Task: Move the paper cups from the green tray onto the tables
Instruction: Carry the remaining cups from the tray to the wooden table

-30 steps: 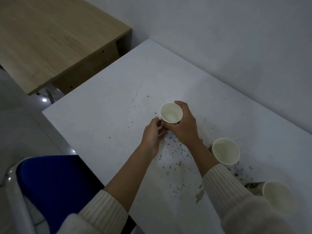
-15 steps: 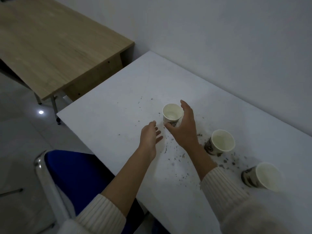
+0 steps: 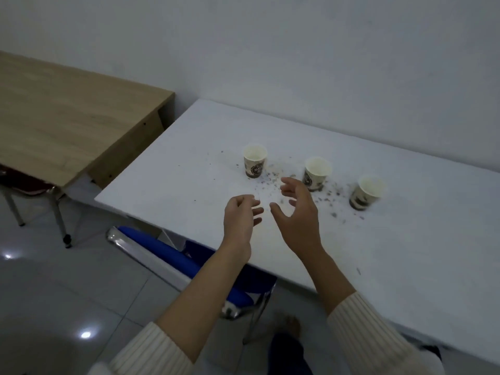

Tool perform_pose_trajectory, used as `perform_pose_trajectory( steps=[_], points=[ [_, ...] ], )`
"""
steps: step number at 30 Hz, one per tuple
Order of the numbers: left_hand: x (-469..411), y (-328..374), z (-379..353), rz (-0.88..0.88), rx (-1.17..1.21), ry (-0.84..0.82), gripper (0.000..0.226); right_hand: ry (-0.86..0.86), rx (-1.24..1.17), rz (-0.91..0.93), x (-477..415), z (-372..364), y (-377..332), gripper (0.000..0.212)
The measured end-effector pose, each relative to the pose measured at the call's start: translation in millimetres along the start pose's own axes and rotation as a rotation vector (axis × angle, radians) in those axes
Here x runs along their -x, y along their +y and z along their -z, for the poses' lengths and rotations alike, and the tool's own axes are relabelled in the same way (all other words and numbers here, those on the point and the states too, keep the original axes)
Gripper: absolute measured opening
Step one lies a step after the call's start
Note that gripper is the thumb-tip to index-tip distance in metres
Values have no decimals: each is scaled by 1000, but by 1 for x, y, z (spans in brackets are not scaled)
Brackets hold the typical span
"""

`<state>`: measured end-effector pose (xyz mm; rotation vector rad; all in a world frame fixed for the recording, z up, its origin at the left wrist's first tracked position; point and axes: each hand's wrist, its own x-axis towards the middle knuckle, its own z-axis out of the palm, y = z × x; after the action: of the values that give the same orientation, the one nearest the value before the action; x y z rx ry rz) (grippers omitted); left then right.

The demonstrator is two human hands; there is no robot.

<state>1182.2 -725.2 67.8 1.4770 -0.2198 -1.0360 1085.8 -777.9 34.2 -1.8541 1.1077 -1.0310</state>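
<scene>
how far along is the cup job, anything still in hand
Done: three paper cups stand upright in a row on the white table: the left cup, the middle cup and the right cup. In hand: nothing; the left hand and the right hand are both empty, apart from the cups. Left: the wooden table shows no cup, and the green tray is out of view, so any remaining cups cannot be counted.

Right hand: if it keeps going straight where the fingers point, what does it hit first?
Probably the middle paper cup. The right hand, open and empty, points up-table with its fingers just short of that cup. Depth is unclear from one view; it might pass just left of it.
</scene>
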Motion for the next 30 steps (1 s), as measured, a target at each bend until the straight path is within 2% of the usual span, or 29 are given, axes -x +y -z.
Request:
perform_pose_trajectory(
  steps=[5,16,24,30],
  points=[
    [61,-22,-4,-79,-157,-151,22,120,37,-59,68,38,-8,45],
    [204,-114,-72,-135,-387,-595,15,458,98,-282,229,171,1,40],
    [349,-216,-98,-293,-587,-944,11,745,177,-472,413,280,-3,29],
    [467,-283,-98,-372,-659,-1195,11,943,174,-594,551,331,-18,26]
  ],
)
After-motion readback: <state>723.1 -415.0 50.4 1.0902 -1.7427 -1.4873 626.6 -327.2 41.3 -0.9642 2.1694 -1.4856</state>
